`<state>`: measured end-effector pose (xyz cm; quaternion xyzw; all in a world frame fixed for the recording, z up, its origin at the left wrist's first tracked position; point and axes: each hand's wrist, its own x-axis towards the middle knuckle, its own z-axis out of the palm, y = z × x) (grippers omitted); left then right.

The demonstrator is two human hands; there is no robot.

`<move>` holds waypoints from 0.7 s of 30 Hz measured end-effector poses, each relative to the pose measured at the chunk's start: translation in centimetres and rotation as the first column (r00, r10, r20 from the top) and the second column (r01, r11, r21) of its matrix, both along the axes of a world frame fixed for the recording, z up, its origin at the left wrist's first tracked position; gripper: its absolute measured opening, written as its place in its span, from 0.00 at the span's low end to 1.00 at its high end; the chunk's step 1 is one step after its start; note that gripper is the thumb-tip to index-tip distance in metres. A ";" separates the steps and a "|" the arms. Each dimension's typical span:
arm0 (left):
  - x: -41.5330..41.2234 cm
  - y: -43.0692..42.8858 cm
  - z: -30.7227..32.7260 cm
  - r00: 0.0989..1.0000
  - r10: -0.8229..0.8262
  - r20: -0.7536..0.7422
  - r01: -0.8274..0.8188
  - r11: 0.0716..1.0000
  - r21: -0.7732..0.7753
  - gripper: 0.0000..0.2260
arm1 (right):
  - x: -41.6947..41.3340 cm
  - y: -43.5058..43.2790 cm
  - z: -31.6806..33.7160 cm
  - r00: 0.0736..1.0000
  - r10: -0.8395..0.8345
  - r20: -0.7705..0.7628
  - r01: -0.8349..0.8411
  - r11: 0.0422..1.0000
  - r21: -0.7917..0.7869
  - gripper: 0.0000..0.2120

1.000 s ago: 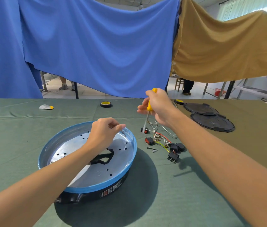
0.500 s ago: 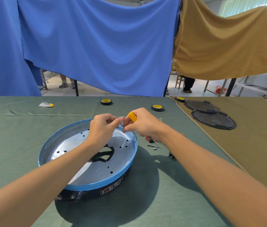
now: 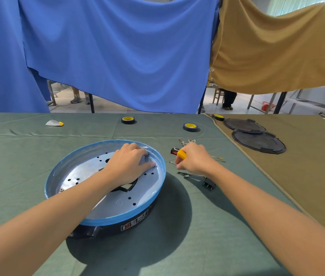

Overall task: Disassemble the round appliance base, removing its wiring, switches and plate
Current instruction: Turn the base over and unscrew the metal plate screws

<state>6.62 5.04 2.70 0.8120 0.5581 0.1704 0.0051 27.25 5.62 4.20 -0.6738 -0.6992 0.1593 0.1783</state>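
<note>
– Base, where is it?
– On the green cloth, right in front of the person, with its grey plate facing up inside the blue rim.
– Left hand?
– Unclenched, palm down on the plate toward 1 o'clock, fingers reaching the rim.
– Right hand?
– Off the base at 2 o'clock, clenched round a yellow-handled screwdriver, low over the cloth.
– Loose parts?
– A red switch just beyond that hand, wires past it, and a black switch at 3 o'clock by the forearm.
– Further out?
– One tape roll at 12 o'clock, another at 1. Two black discs lie at 2 o'clock on the tan cloth.
</note>
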 end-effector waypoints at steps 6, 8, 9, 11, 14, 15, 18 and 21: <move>0.2 -0.2 0.1 1.000 -0.002 -0.023 0.002 1.000 0.008 0.23 | -0.8 -0.1 -1.9 0.986 0.025 0.165 -0.028 0.999 0.018 0.04; 0.2 -0.3 0.1 0.999 -0.003 -0.036 0.003 1.000 0.011 0.23 | -0.9 0.0 -2.1 0.985 0.021 0.173 -0.027 0.999 0.031 0.03; 0.2 -0.3 0.1 0.999 -0.003 -0.042 0.004 1.000 0.013 0.23 | -0.9 0.0 -2.2 0.983 0.023 0.183 -0.030 0.999 0.034 0.02; 0.2 -0.3 0.1 0.999 -0.002 -0.047 0.003 1.000 0.014 0.23 | -0.9 -0.1 -2.3 0.978 0.036 0.203 -0.044 0.998 0.035 0.02; 0.2 -0.3 0.2 0.999 -0.009 -0.045 0.009 1.000 0.008 0.22 | -0.9 -0.1 -2.3 0.983 0.007 0.182 -0.018 0.998 0.056 0.04; 0.1 -0.4 0.3 0.999 -0.018 -0.037 0.018 1.000 0.000 0.21 | -1.0 -0.2 -2.0 0.991 -0.020 0.131 0.010 0.997 0.079 0.07; -0.3 -0.3 0.9 0.999 -0.046 -0.009 0.046 0.997 -0.054 0.15 | -1.8 -0.5 -0.6 0.947 -0.081 -0.312 0.090 0.996 0.016 0.20; -0.9 -0.8 1.6 0.999 -0.054 0.001 0.054 0.985 -0.162 0.15 | -3.1 -1.5 0.3 0.848 -0.090 -0.522 -0.014 0.981 -0.192 0.22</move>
